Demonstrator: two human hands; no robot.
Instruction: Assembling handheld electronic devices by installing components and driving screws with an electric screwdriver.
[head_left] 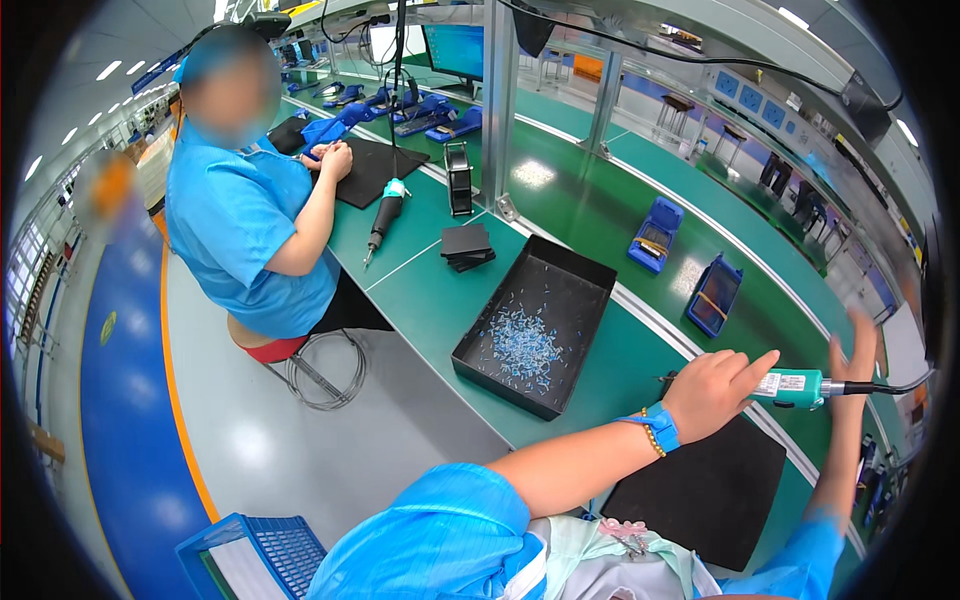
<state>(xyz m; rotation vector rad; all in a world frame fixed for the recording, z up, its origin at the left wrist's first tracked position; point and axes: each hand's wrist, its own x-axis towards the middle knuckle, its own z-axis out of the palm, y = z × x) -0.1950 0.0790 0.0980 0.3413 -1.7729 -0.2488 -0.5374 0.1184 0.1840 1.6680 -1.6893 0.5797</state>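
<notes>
My left hand point(708, 396), with a blue wrist strap and a beaded bracelet at the wrist, is closed around an electric screwdriver point(800, 387). The tool's green rear end and black cable stick out on the right of the hand, its dark tip on the left. Past the cable end, at the far right, my right hand point(856, 350) has its fingers apart and holds nothing I can see. A black mat point(705, 495) lies below the left wrist. Left of that hand stands a black tray point(590, 290) with a heap of small blue and silver pieces point(525, 345).
Two blue boxes point(657, 235) point(714, 294) sit beyond the rail. Near the tray are stacked black plates point(467, 246), a black reel point(458, 180) and another electric screwdriver point(385, 218) hanging from a cable. A co-worker in blue point(240, 210) stands at the left, hands together over a dark mat.
</notes>
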